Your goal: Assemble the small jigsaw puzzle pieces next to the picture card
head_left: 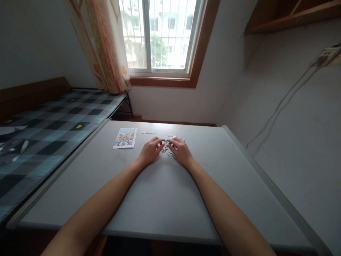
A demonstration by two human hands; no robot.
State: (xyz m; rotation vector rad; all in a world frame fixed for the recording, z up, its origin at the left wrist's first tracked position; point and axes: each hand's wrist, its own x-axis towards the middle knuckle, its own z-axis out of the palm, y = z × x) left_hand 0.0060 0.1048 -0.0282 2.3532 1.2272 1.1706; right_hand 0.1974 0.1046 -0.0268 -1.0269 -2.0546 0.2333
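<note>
Small puzzle pieces lie in a loose pile on the white table, partly hidden by my hands. My left hand is at the pile's left side, its fingertips pinched around something too small to make out. Facing it from the right, my right hand has thumb and fingers closed at a small piece near the left fingertips. Behind my left hand lies a short row of joined pieces. A colourful printed picture sheet rests flat to the left.
A bed with a checked cover stands along the table's left side. Beyond the table are a window and a patterned curtain. A cable hangs on the right wall below a wooden shelf.
</note>
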